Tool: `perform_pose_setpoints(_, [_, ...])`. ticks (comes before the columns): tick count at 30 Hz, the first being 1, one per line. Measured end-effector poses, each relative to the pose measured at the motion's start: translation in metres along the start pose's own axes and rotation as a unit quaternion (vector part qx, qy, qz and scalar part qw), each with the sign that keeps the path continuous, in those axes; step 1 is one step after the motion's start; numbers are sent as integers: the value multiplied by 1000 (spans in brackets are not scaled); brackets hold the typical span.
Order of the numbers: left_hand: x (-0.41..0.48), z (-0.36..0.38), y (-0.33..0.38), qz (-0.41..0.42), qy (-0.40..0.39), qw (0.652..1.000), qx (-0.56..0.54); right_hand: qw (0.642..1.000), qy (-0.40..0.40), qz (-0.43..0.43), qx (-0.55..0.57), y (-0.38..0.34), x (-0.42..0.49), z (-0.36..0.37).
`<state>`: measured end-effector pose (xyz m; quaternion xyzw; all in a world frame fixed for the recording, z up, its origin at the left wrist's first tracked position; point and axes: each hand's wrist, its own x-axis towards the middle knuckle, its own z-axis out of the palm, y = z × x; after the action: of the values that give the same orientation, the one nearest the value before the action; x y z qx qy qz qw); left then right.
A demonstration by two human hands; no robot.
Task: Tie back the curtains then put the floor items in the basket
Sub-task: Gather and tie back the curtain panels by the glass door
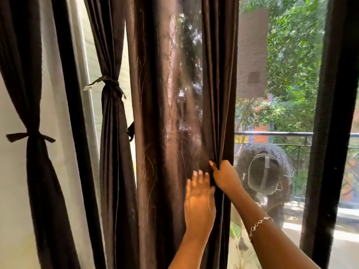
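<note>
Nearby, tied curtain (113,144), loose curtain (155,113), balcony railing (272,133)

The widest curtain (165,113), dark brown and glossy, is left hanging loose in long vertical folds. Its right edge is bunched and pinched by the right hand (226,176), and the blurred left hand (199,199) is laid flat against it. Just left of it, a narrower curtain (112,152) is gathered and tied. Farther left, a third curtain (37,171) is cinched by a knotted tie (31,136).
</note>
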<state>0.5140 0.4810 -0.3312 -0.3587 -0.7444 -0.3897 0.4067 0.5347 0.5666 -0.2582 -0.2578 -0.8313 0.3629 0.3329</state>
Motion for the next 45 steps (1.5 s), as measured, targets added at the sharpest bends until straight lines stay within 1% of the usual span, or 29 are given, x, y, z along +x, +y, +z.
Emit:
perform_pose_setpoints(1, [3,-4,-6,8,51,999,9,1000,4,-3,-7,2,2,0])
perform_pose_setpoints(2, [9,-11,-13,-1,97,995,11,1000,6,-4,-9,4,3,0])
perform_pose_setpoints(4, [26,-29,-30,-50,186,981,9,1000,1,-2,-11,7,3,0])
perform_pose_setpoints(6, [44,-46,-48,-125,248,961,-4,999,3,-3,-33,6,3,0])
perform_pose_setpoints(8, [57,-62,-61,-239,263,933,-56,998,14,-9,-67,5,1,0])
perform_pose_setpoints(9, [60,-66,-66,-285,255,920,-87,996,23,-13,-91,3,-1,0])
perform_pose_setpoints(10, [60,-68,-69,-312,243,912,-109,994,27,-12,-105,2,-2,0])
perform_pose_setpoints(11, [59,-67,-70,-312,232,914,-117,994,24,-10,-105,1,-2,0])
perform_pose_setpoints(14, [50,-60,-58,-250,173,947,-107,996,9,-5,-83,0,0,4])
perform_pose_setpoints(16, [42,-51,-47,-230,120,960,-105,999,2,1,-47,-1,1,8])
perform_pose_setpoints(21, [23,-29,-26,-185,-12,976,-117,999,-32,7,-10,-7,-2,10])
perform_pose_setpoints(23, [18,-21,-20,-171,-43,978,-114,998,-58,10,11,-12,-4,9])
perform_pose_setpoints(26, [15,-15,-9,-148,-56,978,-135,991,-94,-21,94,-22,-9,4])
perform_pose_setpoints(28, [13,-11,-4,-132,-49,982,-130,986,-82,-64,130,-34,-12,-1])
perform_pose_setpoints(29, [12,-7,-1,-130,-49,982,-125,987,-75,-83,117,-39,-11,-2])
perform_pose_setpoints(31, [11,-2,3,-131,-62,983,-116,992,-60,-103,34,-45,-6,-1])
perform_pose_setpoints(32, [10,-1,4,-131,-72,982,-114,994,-43,-102,-15,-46,-5,0])
perform_pose_setpoints(34, [9,-2,5,-127,-83,978,-144,993,-12,-94,-68,-43,-3,3])
perform_pose_setpoints(36, [11,-9,4,-132,-67,962,-228,992,1,-98,-80,-39,-3,3])
perform_pose_setpoints(38, [18,-19,3,-148,-30,940,-305,991,7,-101,-84,-37,-3,2])
perform_pose_setpoints(40, [35,-29,5,-156,1,917,-368,990,8,-99,-96,-36,-4,3])
perform_pose_setpoints(41, [48,-34,8,-159,0,906,-393,988,9,-104,-113,-35,-4,4])
perform_pose_setpoints(43, [77,-41,12,-161,-15,895,-416,981,12,-122,-151,-34,-5,6])
perform_pose_setpoints(45, [103,-43,14,-155,-26,899,-410,979,16,-129,-160,-34,-5,9])
